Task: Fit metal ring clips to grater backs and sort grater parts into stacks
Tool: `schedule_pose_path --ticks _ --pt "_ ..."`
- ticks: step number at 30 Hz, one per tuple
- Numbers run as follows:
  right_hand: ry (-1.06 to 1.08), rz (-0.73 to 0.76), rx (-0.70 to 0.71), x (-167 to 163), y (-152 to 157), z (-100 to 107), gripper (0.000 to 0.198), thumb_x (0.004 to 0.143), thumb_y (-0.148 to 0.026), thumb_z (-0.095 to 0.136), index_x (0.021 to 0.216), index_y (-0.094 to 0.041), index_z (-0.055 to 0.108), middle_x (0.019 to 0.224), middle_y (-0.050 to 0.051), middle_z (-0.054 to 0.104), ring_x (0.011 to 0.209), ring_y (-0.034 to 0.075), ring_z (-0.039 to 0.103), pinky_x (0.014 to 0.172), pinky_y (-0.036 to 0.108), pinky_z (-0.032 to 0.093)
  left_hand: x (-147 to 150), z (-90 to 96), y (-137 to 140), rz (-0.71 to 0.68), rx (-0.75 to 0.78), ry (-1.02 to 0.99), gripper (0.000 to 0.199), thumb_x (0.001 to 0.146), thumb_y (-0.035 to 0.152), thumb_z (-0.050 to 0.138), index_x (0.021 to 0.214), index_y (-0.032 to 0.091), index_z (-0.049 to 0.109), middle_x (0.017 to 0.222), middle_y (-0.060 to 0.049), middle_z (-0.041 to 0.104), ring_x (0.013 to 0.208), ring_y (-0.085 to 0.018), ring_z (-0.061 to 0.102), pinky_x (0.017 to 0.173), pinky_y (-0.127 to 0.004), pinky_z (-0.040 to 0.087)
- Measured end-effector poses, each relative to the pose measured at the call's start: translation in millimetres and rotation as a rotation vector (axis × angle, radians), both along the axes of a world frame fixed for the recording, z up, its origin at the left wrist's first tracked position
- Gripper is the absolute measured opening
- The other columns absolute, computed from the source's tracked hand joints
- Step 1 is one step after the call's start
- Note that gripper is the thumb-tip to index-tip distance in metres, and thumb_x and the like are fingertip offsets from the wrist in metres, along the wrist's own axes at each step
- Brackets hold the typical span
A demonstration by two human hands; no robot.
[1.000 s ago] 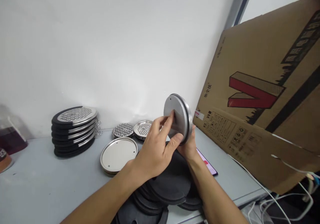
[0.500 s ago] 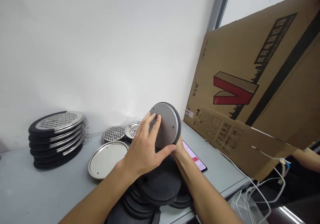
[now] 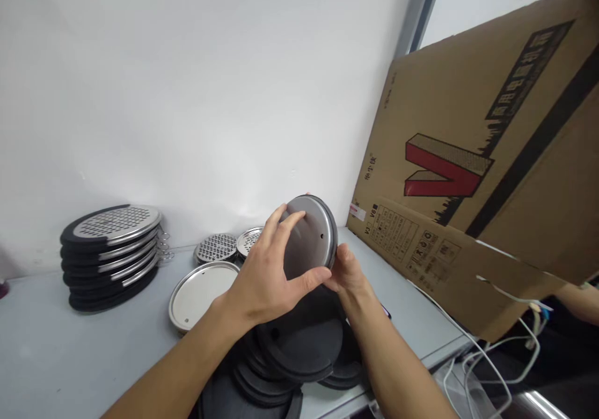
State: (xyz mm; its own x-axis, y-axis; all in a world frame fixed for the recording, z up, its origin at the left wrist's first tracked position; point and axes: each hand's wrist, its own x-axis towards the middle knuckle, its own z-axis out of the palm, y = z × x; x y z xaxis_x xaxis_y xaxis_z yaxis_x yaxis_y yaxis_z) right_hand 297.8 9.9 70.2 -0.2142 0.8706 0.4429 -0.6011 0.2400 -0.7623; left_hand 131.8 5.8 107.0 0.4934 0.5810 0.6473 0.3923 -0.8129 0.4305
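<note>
A round grey metal plate (image 3: 306,244) with a small hole near its edge is held up and tilted, a black round piece (image 3: 333,235) showing along its right rim. My left hand (image 3: 271,266) grips the plate's left and lower edge, fingers bent over its face and thumb along the bottom. From behind and below right, my right hand (image 3: 347,270) supports it, most of its fingers hidden. Under my hands lie several stacked black round covers (image 3: 299,344). Left of them is a shallow round metal plate (image 3: 201,294), partly behind my left forearm.
Several black-and-metal perforated graters (image 3: 112,250) are stacked at the left. Small grater discs (image 3: 216,248) lie by the wall. At the right leans a big cardboard box (image 3: 468,176), with white cables (image 3: 500,375) below it. A phone corner (image 3: 386,312) shows past my right forearm.
My right hand has come round to the plate's lower right edge, its thumb now in sight. The right forearm covers more of the phone. The plate has turned slightly.
</note>
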Motion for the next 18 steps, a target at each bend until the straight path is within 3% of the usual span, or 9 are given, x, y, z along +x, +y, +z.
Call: schedule_pose_path --ticks 7,13,18 --pt "-0.004 0.001 0.004 -2.7 -1.2 4.1 0.069 0.064 -0.054 0.077 0.124 -0.025 0.061 0.124 0.008 0.065 0.132 0.031 0.046 0.110 0.051 0.036 1.0 0.1 -0.8 0.031 -0.023 0.000 0.077 0.080 0.054 0.065 0.145 0.027 0.034 0.158 -0.012 0.023 0.143 -0.032 0.029 0.114 -0.052 0.033" --pt "0.026 -0.001 -0.031 -7.7 -1.4 5.5 0.066 0.063 -0.053 0.077 0.120 -0.024 0.062 0.122 0.009 0.066 0.130 0.032 0.047 0.109 0.052 0.037 1.6 2.6 0.0 0.062 -0.001 -0.044 0.071 0.077 0.048 0.069 0.139 0.024 0.043 0.153 -0.013 0.033 0.139 -0.033 0.035 0.111 -0.051 0.037" --pt "0.100 0.011 -0.047 -7.6 -1.4 5.7 0.052 0.062 -0.048 0.080 0.106 -0.022 0.068 0.114 0.008 0.069 0.127 0.033 0.051 0.107 0.052 0.040 -6.0 7.0 4.2 -0.022 -0.044 -0.138 0.064 0.079 0.045 0.066 0.137 0.025 0.048 0.150 -0.010 0.039 0.138 -0.032 0.037 0.113 -0.049 0.034"
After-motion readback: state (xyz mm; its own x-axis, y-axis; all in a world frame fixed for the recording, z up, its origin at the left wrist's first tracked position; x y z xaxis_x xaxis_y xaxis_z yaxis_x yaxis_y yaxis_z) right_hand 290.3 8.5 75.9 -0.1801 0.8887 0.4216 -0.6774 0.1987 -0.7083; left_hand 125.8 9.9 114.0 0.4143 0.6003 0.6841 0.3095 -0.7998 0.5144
